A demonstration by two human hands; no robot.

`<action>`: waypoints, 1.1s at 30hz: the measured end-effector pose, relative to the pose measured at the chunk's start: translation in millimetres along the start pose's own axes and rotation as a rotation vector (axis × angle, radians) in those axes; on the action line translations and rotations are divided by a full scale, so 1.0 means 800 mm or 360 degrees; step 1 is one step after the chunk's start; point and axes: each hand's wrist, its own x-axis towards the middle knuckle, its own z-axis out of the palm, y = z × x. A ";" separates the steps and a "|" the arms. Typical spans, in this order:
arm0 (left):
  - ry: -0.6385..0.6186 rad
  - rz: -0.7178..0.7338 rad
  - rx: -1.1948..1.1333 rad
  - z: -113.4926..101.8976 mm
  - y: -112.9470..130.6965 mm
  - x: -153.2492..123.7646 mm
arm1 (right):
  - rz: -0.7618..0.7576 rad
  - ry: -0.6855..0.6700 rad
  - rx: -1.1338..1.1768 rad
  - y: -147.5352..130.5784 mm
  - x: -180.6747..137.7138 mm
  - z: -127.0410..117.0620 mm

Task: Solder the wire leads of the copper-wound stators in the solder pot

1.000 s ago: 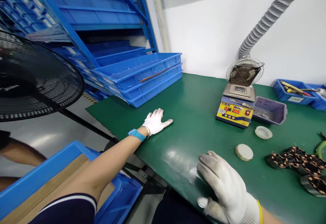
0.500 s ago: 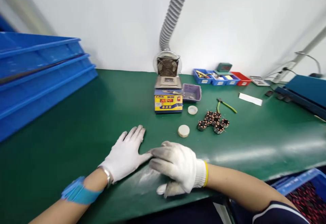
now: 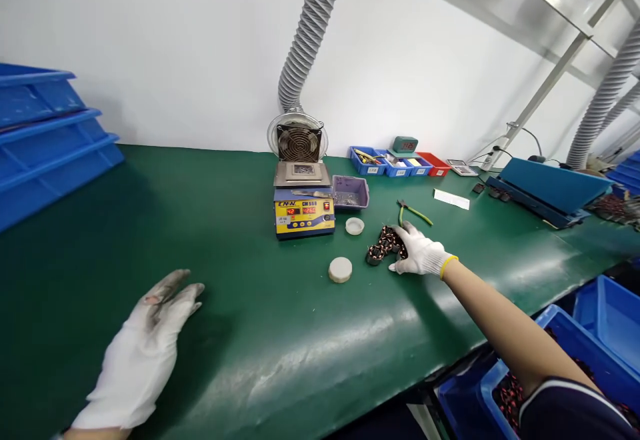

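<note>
On the green bench mat lies a cluster of small motor stators with copper windings. My right hand, in a white knit glove with a yellow cuff, reaches over the right side of the cluster. Its thumb and fingers are apart around the nearest stators and hide some of them; whether they touch is hard to tell. My left hand, in a white glove with greyed fingertips, hovers over the left of the mat, fingers stretched out and holding nothing. A round white lidded tin and a small white dish sit left of the stators.
Behind stands a yellow-and-blue solder pot under a fan and grey duct hose, beside a purple tray. Green-handled cutters lie behind the stators. Blue crates are stacked left; blue bins stand below the right edge.
My hands have parted: the right has moved forward and right to the stators, the left has lifted off the mat and shifted left. The view has turned to the right.
</note>
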 end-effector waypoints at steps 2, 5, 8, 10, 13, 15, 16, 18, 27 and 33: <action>-0.0061 0.0025 0.0065 0.007 0.003 -0.012 | -0.0120 -0.0008 0.0005 -0.001 0.007 0.007; -0.0226 0.0111 0.0149 0.018 0.001 -0.033 | -0.0308 0.0059 -0.0047 0.004 0.009 0.009; -0.0453 0.0204 0.0379 0.028 -0.005 -0.050 | -0.0484 0.0064 -0.0097 0.008 0.008 0.006; -0.0536 0.0280 0.0599 0.031 -0.010 -0.056 | -0.0516 0.0072 -0.0115 0.006 0.007 0.002; -0.0573 0.0435 0.0825 0.033 -0.014 -0.058 | -0.0411 0.0065 -0.0112 -0.004 0.009 0.000; -0.0578 0.0504 0.0906 0.033 -0.015 -0.057 | -0.0317 0.0037 -0.0099 -0.014 0.012 0.001; -0.0582 0.0527 0.0933 0.033 -0.015 -0.057 | -0.0281 0.0021 -0.0090 -0.020 0.014 0.002; -0.0597 0.0561 0.0981 0.033 -0.015 -0.056 | -0.0215 0.0002 -0.0077 -0.030 0.018 0.005; -0.0587 0.0798 0.1147 0.037 -0.014 -0.059 | -0.0078 0.0007 -0.0199 -0.049 -0.001 -0.023; -0.0511 0.1009 0.1205 0.039 -0.018 -0.059 | -0.0819 0.0300 -0.0261 -0.140 -0.026 -0.045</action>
